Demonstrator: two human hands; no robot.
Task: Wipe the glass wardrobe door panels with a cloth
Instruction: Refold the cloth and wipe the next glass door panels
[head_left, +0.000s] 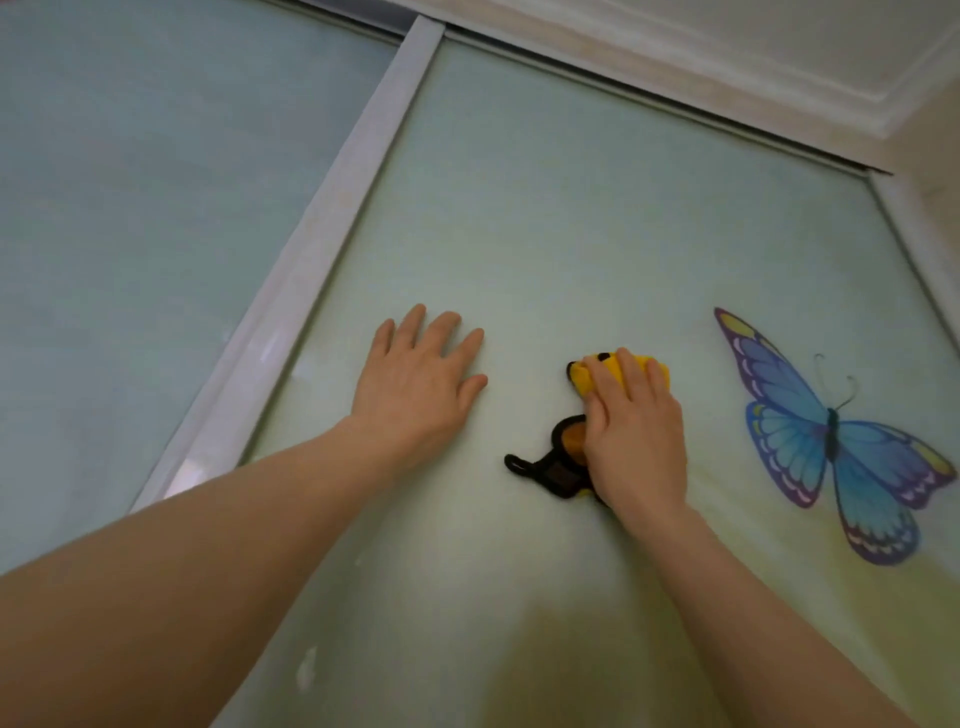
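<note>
Head view: butterfly decal (831, 431) right of cloth (597, 395), door frame (311, 260) left.

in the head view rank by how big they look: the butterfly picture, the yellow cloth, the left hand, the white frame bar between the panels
1. white frame bar, longest by far
2. butterfly picture
3. left hand, flat on the glass
4. yellow cloth, though the right hand covers much of it, so its true size is unsure

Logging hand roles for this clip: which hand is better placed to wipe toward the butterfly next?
Right. The right hand already presses the yellow cloth on the glass panel, nearest the butterfly. The left hand lies flat and empty, farther away by the frame.
</note>
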